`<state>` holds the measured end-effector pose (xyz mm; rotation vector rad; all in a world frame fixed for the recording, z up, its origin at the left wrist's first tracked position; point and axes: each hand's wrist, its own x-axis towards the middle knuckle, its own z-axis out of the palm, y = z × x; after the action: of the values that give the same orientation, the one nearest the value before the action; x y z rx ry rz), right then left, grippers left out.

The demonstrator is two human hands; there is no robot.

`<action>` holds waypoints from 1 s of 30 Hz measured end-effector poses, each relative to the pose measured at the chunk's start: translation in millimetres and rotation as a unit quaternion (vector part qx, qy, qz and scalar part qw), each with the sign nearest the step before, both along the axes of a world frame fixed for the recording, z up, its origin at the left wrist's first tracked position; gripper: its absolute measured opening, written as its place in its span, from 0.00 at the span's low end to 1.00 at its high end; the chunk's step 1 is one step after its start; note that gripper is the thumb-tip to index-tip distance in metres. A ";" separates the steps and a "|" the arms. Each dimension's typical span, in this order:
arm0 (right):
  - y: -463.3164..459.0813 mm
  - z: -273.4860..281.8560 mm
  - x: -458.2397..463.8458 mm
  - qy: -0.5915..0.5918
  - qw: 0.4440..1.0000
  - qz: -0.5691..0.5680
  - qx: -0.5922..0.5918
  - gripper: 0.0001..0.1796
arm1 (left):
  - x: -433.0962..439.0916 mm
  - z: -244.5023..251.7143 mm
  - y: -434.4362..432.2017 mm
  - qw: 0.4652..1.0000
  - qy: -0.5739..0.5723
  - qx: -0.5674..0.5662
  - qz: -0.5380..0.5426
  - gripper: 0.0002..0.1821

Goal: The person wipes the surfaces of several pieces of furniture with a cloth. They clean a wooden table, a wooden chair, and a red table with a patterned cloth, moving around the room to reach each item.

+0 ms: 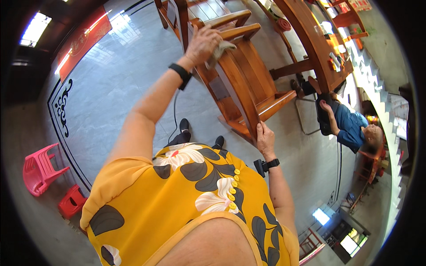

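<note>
A brown wooden armchair (244, 89) with a slatted back stands right in front of me, its backrest turned towards me. My left hand (203, 43) is at the far left end of the top rail, holding a crumpled grey-green cloth (220, 52) against the wood. At the near right end of that rail, my right hand (265, 138) grips the corner with the thumb on top. The fingers on the rail's far side are partly hidden.
Another wooden chair (206, 13) stands beyond, close to the armchair. A long wooden table (308, 33) is at the upper right, with a seated person (349, 123) by it. A black cable (175, 113) lies on the tiled floor. Pink (43, 169) and red plastic stools (72, 201) stand left.
</note>
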<state>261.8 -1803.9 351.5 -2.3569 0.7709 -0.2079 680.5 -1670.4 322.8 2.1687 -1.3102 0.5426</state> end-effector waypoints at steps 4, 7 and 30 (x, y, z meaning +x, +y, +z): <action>0.7 2.2 -2.2 -0.009 1.000 -0.008 -0.004 0.25 | 101.8 -29.8 3.2 0.985 -0.167 0.032 0.012 0.16; 0.5 2.2 -4.2 -0.008 1.000 -0.014 -0.008 0.24 | 170.3 -51.5 -5.2 0.999 -0.021 0.035 -0.006 0.16; -2.0 6.0 -4.8 0.006 1.000 -0.003 -0.025 0.22 | -87.0 7.3 -35.7 0.752 0.569 -0.315 0.110 0.52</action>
<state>257.0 -1805.9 357.5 -2.4049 0.7873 -0.2174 593.5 -1706.2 330.0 1.5252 -0.1324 -0.2735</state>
